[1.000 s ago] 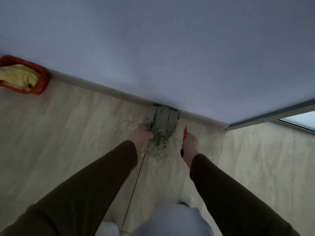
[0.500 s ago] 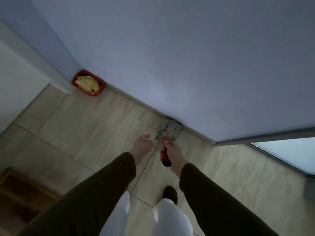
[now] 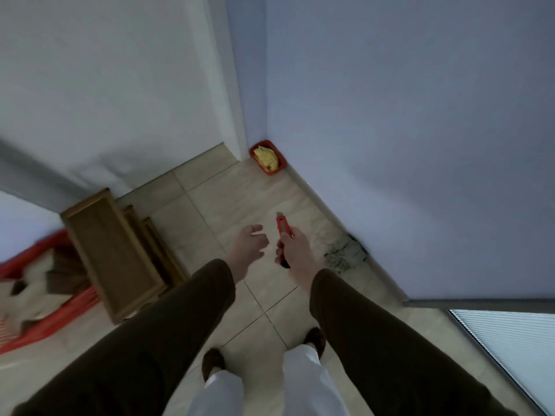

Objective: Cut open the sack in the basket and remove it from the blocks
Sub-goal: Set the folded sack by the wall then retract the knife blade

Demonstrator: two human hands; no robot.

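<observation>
Red plastic marks the tool: the right hand (image 3: 292,250) grips a utility knife (image 3: 283,228) with fingers curled round its handle and the short blade pointing away from the body. The left hand (image 3: 249,244) is empty, its fingers loosely bent. The person stands on the tiled floor (image 3: 240,190). A small red basket (image 3: 277,147) with a yellow sack (image 3: 265,157) inside sits in the corner, against the wall (image 3: 390,115), well apart from both hands. I judge the step in hand is to approach this basket. To do it well, keep the blade away from the free hand, crouch close, hold the sack steady, and cut shallowly so the blocks inside are not scratched.
</observation>
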